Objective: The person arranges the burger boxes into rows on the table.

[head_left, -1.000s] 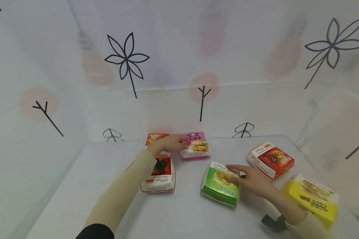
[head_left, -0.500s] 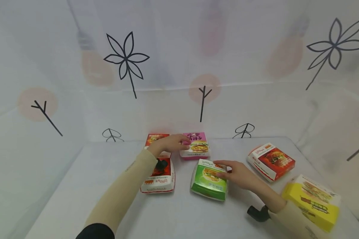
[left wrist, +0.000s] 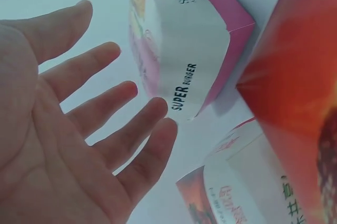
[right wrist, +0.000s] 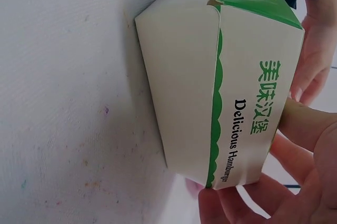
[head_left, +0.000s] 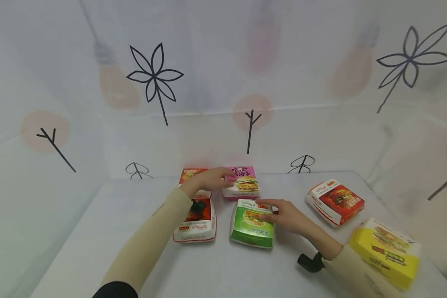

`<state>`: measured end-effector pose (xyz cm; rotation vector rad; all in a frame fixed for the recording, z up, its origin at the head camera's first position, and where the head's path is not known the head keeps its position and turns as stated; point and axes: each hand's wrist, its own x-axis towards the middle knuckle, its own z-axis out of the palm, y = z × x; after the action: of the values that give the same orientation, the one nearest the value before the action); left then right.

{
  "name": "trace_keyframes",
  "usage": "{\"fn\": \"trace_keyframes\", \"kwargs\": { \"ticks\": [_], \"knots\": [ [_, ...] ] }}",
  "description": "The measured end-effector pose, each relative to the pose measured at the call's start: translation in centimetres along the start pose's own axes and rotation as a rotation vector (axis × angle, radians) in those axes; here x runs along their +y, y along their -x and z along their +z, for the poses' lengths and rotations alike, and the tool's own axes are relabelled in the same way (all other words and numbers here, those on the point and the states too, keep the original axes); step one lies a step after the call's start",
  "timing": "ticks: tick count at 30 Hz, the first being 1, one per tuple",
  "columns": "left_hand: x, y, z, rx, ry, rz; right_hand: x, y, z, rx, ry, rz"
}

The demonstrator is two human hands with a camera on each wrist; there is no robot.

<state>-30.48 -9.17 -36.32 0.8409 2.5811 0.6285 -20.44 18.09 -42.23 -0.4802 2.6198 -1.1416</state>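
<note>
My right hand [head_left: 288,216] grips a green and white hamburger box [head_left: 251,232] by its right side, thumb over the near edge and fingers at the far end. In the right wrist view, the box [right wrist: 181,87] sits low over the white surface; whether it touches cannot be told. My left hand [head_left: 210,180] hovers at the back with spread, relaxed fingers beside a pink burger box [head_left: 246,191]. The left wrist view shows the palm holding nothing, apart from that box [left wrist: 195,39]. Beneath the left forearm are two red and white burger boxes, front [head_left: 197,231] and back [head_left: 194,172], partly hidden.
At the right lie another red and white burger box [head_left: 336,203] and a larger yellow box [head_left: 385,253], the latter partly behind the right sleeve. White tablecloth [head_left: 164,269] covers the table, and a patterned cloth backdrop [head_left: 208,136] rises along its back edge.
My right hand has brought the green box leftward and slightly back, closer to the pink box and the front red box. The left hand has stayed nearly still.
</note>
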Motion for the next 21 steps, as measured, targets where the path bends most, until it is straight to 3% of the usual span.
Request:
{"fn": "trace_keyframes", "kwargs": {
  "ticks": [8,12,21],
  "knots": [
    [-0.1,2.4,0.4,0.077,0.063,-0.005,-0.3,-0.2,0.4,-0.008,-0.012,0.009],
    [0.1,3.2,0.9,0.104,0.049,0.015,-0.4,-0.1,0.3,-0.008,-0.002,0.028],
    [0.7,5.0,2.3,0.04,0.032,0.097,-0.4,-0.1,0.0,-0.019,-0.025,0.025]
  ]
}}
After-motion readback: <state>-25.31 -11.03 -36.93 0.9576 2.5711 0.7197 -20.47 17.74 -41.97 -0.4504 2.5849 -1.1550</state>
